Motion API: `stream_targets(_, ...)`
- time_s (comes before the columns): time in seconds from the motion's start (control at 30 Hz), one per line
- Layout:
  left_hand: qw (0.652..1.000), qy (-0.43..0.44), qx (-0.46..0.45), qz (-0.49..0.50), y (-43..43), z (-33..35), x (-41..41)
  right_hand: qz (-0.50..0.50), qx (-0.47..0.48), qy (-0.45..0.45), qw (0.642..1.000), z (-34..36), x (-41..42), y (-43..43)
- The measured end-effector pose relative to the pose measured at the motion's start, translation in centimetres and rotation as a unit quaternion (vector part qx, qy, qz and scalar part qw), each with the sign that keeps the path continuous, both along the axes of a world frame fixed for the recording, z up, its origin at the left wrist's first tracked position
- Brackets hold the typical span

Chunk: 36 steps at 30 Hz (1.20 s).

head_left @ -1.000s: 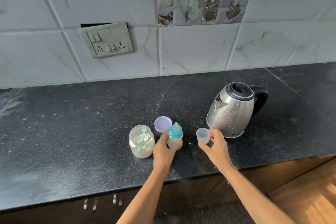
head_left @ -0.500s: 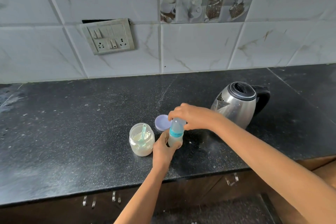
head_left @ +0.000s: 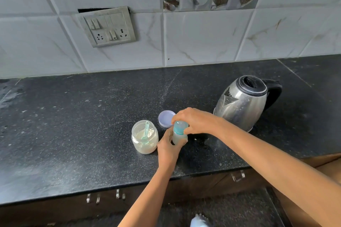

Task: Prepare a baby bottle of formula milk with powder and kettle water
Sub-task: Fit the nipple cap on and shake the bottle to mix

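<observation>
toward the front of the black countertop [head_left: 73,125], the baby bottle [head_left: 180,139] stands upright between your two hands. your left hand [head_left: 168,150] is wrapped round its lower body, fingers curled tight on it, pinning it to the stone. your right hand [head_left: 196,120] is on top, fingers and thumb closed on the clear cap [head_left: 180,127] that sits over the teal collar. whether it has clicked home i cannot tell, since your fingers hide the rim. the bottle holds pale, cloudy liquid, so by my read the mixing is done and you're on the capping step, near the end. the next move calls for a straight push down, left hand bracing, cap kept square to the neck; go in crooked and it may pop off or tip the bottle.

around you — the powder jar [head_left: 144,138] is just beside your left hand, open, a teal scoop [head_left: 146,131] propped in the powder. its lilac lid [head_left: 165,118] lies flat just behind the bottle, its edge hidden by your right hand. the steel kettle [head_left: 241,101] stands near on the right, spout pointing left, your right forearm passing in front of its base. mind that jar — a nudge from the left wrist could knock it, and it wants its lid. nothing blocks the cap itself.
</observation>
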<state>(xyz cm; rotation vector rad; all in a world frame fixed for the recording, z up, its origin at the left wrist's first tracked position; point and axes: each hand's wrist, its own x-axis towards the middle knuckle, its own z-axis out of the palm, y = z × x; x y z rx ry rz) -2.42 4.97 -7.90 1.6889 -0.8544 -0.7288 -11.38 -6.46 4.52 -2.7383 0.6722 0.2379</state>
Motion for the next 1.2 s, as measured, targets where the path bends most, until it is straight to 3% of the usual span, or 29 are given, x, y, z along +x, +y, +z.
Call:
stream_targets(0.13, 1.0, 0.0, -0.009, 0.001, 0.2, 0.1, -0.2, -0.048, -0.045, -0.048, 0.997, -0.9, -0.3, 1.1)
stream_targets(0.37, 0.999, -0.003, -0.032, -0.013, 0.4, 0.3, -0.2, -0.238, -0.102, -0.128, 0.957, -3.7, 0.2, 3.9)
stream_targets(0.5, 0.998, -0.011, -0.05, -0.019, 0.4, 0.3, 0.0, -0.255, 0.079, -0.241, 0.933, -5.5, -0.5, 3.3)
stream_targets(0.6, 0.998, -0.034, -0.045, -0.039, 0.4, 0.1, 0.3, -0.234, 0.223, -0.274, 0.906, -6.6, -1.7, 2.5)
stream_targets(0.73, 0.989, -0.116, 0.003, -0.094, 1.0, -0.3, 0.3, -0.238, 0.323, -0.313, 0.861, -7.4, -2.7, 0.8)
stream_targets(0.83, 0.972, -0.202, 0.055, -0.107, 1.5, -1.0, -0.2, -0.317, 0.36, -0.385, 0.788, -7.2, -2.6, -0.1)
stream_targets(0.93, 0.957, -0.265, 0.062, -0.103, 1.0, -1.1, -0.3, -0.38, 0.44, -0.442, 0.683, -5.9, -2.6, -0.9)
stream_targets(1.07, 0.928, -0.35, 0.059, -0.116, 0.3, -1.6, -0.3, -0.394, 0.572, -0.394, 0.602, -3.5, -2.5, -2.2)
stream_targets(1.13, 0.916, -0.379, 0.052, -0.124, 0.2, -2.1, -0.2, -0.389, 0.641, -0.395, 0.531, -2.9, -2.2, -2.6)
stream_targets(1.2, 0.916, -0.377, 0.058, -0.124, 0.0, -2.2, -0.3, -0.369, 0.707, -0.416, 0.438, -2.9, -2.1, -3.4)
